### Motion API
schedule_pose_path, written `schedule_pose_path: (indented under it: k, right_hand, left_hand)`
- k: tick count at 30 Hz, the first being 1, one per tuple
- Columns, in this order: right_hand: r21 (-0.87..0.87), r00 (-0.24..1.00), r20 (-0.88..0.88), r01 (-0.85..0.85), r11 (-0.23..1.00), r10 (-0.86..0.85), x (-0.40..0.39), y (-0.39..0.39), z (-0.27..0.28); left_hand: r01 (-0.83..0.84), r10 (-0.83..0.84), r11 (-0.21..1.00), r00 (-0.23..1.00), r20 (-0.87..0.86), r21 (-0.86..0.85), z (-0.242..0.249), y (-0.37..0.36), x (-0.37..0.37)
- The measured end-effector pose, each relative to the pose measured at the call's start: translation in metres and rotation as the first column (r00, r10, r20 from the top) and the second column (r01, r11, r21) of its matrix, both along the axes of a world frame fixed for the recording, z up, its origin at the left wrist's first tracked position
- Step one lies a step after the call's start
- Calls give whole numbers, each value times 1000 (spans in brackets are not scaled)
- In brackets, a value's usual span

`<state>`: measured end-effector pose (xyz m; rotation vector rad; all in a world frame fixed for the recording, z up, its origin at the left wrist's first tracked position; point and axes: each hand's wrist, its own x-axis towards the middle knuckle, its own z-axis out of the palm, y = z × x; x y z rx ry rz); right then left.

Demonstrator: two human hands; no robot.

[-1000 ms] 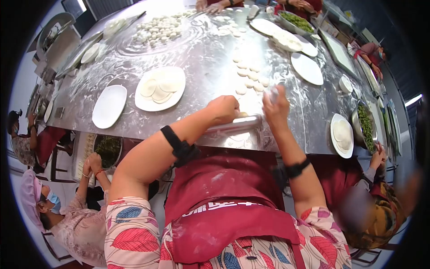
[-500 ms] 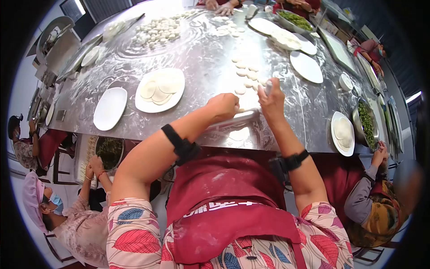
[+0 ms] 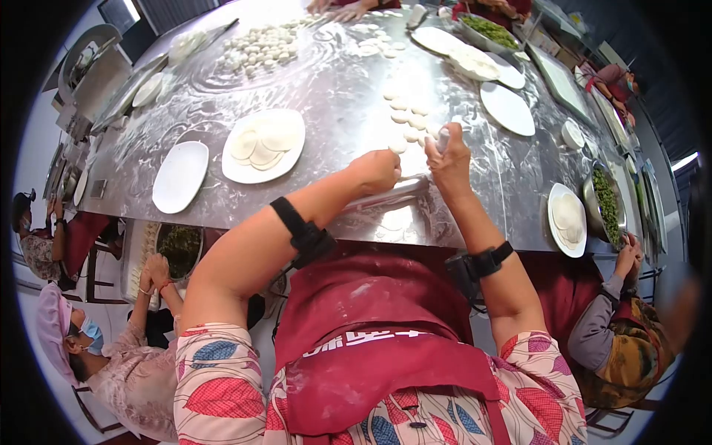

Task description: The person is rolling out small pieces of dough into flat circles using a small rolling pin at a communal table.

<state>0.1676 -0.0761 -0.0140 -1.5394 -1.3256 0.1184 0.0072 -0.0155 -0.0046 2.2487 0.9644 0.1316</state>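
Observation:
My right hand [image 3: 449, 162] is closed around a short rolling pin, whose pale grey end [image 3: 443, 138] pokes up past the fingers. To its left, my left hand [image 3: 380, 172] is closed with the knuckles up. Its fingertips are hidden, and I cannot make out what they hold. A small dough disc [image 3: 398, 145] sits right at the far side of that hand. Beyond both hands, several flattened dough pieces [image 3: 400, 116] lie in a loose double row on the floured steel table [image 3: 334, 148].
Left of my arm stand a plate of rolled wrappers [image 3: 291, 159] and a white plate [image 3: 180, 178]. On the right are another wrapper plate [image 3: 556, 222] and a bowl of green filling [image 3: 607, 204]. Dough balls [image 3: 259, 48] lie at the back. Co-workers sit on either side.
My left hand has shifted slightly right and up, closer to the small dough disc. My right hand has moved very little and keeps hold of the rolling pin. The far co-worker's hands moved left.

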Motion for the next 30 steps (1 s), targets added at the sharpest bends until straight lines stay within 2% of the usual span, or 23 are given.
schedule_pose_path:
  k: [2,4,6,8,9,10,11,12,13,14,15,18,19,21,24,26,28,30]
  right_hand:
    - [17,997,66,35,999,-36,3,-10,-2]
    - [-49,1000,3,13,999,-12,4,-47,-1]
    - [-91,985,-170,-28,995,12,-7,-89,3]
    - [-73,985,-172,-38,997,25,-8,-91,4]
    - [-64,984,-179,-35,997,23,-10,-94,2]
    - [-23,999,-52,3,1000,-4,-7,-79,5]
    - [-17,997,-81,-12,1000,10,-2,-58,1]
    - [5,999,21,45,999,-45,0,-34,-2]
    - [89,997,71,20,996,-27,5,-11,-9]
    - [67,996,80,40,997,-46,5,4,-12]
    - [51,998,58,36,998,-39,4,3,-8]
    - [31,999,35,-3,1000,2,0,-32,4]
    - [-80,998,-56,2,997,-7,1,-52,3]
    - [-75,992,-123,-11,997,1,-8,-90,4]
    - [-79,991,-133,8,997,-18,-9,-86,6]
    - [6,999,37,31,999,-31,0,-46,-1]
    - [14,999,34,31,999,-32,1,-8,-4]
    - [3,1000,3,31,1000,-31,-4,-13,3]
  left_hand:
    - [70,-70,998,998,6,-6,-3,4,1]
    - [154,-154,988,988,-32,-15,-1,-1,-4]
    - [133,-131,988,991,29,-80,-4,0,-10]
    - [121,-111,978,992,66,-170,-5,0,-16]
    - [135,-126,979,990,63,-156,-4,-1,-16]
    - [151,-144,979,988,58,-139,0,-4,-15]
    - [165,-160,979,986,55,-118,4,-4,-14]
    - [123,-120,990,992,48,-76,4,-3,-10]
    - [79,-78,996,996,45,-32,2,-1,-4]
    - [32,-32,999,998,46,8,-1,0,0]
    - [-7,10,999,998,64,-40,1,1,4]
    - [115,-116,993,993,-24,-22,1,1,3]
    - [162,-162,987,986,-50,4,2,1,0]
    - [113,-111,992,993,30,-57,-5,0,-10]
    - [110,-104,990,992,70,-89,-7,-1,-20]
    - [121,-119,992,992,45,-36,-4,0,-16]
    - [62,-61,998,998,32,-27,-2,3,-5]
    - [41,-42,998,999,-4,-38,0,2,-1]
